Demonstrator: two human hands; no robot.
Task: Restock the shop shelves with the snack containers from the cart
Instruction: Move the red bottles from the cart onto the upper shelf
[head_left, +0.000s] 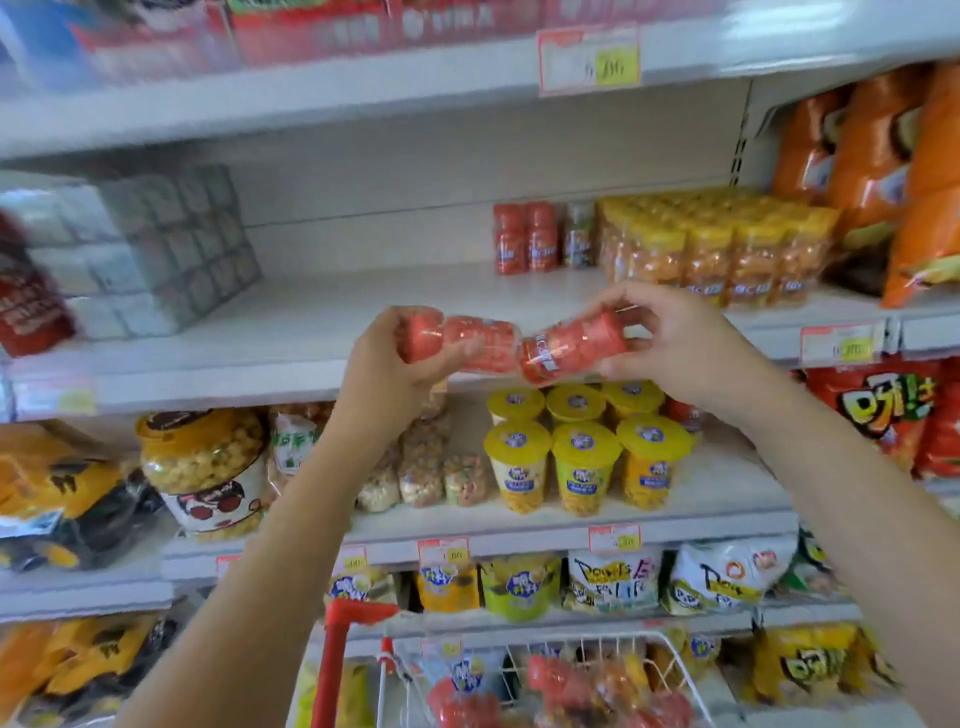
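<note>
Both hands are raised in front of the shelf (311, 317), whose middle part lies bare. The left hand (395, 364) has its fingers and thumb wrapped round the first jar (457, 340). The right hand (675, 343) pinches the second jar (576, 345), with curled fingers on top and the thumb beneath. The two red jars lie on their sides, end to end and touching, just above the shelf's front edge. Clear film glints over them, but I cannot tell whether it binds them into one pack. Their labels are too blurred to read.

At the back of the shelf, towards its right end, stand the stocked jars (524, 239), also red, beside yellow-lidded packs (717, 249). At the shelf's left end a grey block (156, 244) is smeared by blur, and what it holds is unclear. Well below the shelf is the cart (337, 665), cut off by the bottom edge. The red containers (550, 675) in it are blurred and partly hidden behind the wire.
</note>
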